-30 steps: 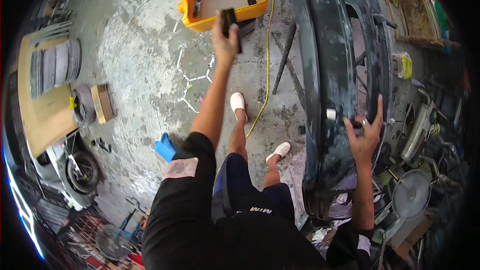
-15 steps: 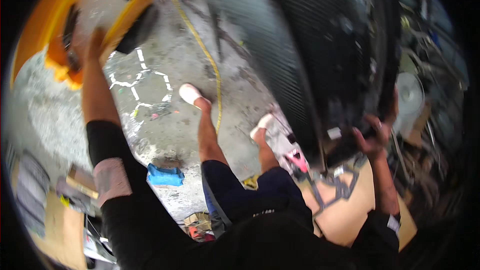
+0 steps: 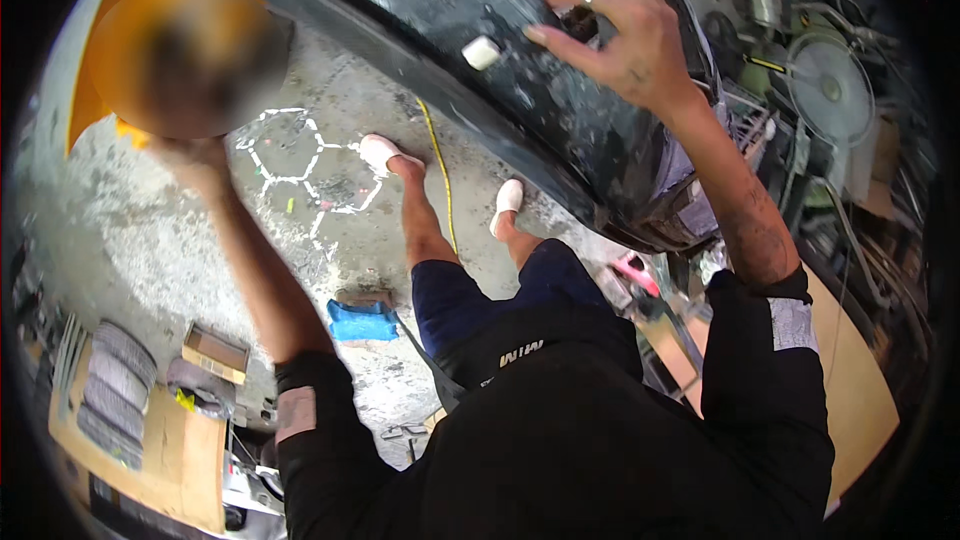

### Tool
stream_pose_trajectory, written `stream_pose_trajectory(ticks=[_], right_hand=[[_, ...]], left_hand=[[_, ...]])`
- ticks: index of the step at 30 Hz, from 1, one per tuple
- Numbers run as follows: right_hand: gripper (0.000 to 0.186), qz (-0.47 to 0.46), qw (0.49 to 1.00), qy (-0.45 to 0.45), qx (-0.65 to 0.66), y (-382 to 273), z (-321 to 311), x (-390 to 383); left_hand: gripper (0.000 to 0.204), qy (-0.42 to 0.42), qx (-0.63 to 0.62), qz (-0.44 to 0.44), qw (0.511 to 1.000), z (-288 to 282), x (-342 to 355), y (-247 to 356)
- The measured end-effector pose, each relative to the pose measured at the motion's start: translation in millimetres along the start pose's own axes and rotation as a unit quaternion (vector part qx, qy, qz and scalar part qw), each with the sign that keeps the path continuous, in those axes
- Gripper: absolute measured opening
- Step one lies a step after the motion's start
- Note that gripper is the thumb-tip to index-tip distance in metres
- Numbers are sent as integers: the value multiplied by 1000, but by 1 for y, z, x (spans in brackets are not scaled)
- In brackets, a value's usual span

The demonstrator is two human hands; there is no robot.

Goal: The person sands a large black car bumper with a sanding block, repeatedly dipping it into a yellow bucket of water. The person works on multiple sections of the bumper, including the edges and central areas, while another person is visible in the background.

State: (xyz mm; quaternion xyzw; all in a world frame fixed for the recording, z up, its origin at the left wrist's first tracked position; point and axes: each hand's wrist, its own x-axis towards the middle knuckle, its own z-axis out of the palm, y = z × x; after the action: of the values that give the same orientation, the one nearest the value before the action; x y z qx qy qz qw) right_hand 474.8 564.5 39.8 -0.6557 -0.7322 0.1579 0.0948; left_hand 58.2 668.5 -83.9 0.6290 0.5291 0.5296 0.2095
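Note:
A large black panel (image 3: 520,110), shaped like a car bumper with a textured, mesh-like surface, slants across the upper middle and right. My right hand (image 3: 635,45) lies over it near its right end, thumb and fingers spread apart, a ring on one finger. Just left of the thumb a small white block (image 3: 481,53) sits on the black surface. My left hand (image 3: 195,160) reaches up at the far left to an orange part (image 3: 95,50). A round blurred patch covers most of that part and hides my left fingers.
A yellow cord (image 3: 437,160) crosses the concrete floor. Beside it are white hexagon markings (image 3: 280,180) and a blue packet (image 3: 362,321). Grey rolls (image 3: 120,380) and cardboard lie lower left; a fan (image 3: 830,85) and clutter stand at the right.
My right hand has left the black panel's lower end and now lies spread farther up on it. The panel now slants more sideways across the view. My left hand stays by the orange part.

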Motion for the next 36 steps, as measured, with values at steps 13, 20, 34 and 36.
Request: stream_pose_trajectory(ticks=[13,20,34,36], right_hand=[[61,-106,988,109,17,7,6,-9],[51,-151,979,134,14,5,21,-2],[57,-88,986,9,145,-1,15,-5],[57,-146,987,67,32,22,13,-1]], left_hand=[[65,-7,16,-112,994,138,-364,275],[62,91,35,0,995,115,-237,225],[68,117,-17,9,993,139,-299,243],[74,48,-43,-60,996,156,-386,287]])
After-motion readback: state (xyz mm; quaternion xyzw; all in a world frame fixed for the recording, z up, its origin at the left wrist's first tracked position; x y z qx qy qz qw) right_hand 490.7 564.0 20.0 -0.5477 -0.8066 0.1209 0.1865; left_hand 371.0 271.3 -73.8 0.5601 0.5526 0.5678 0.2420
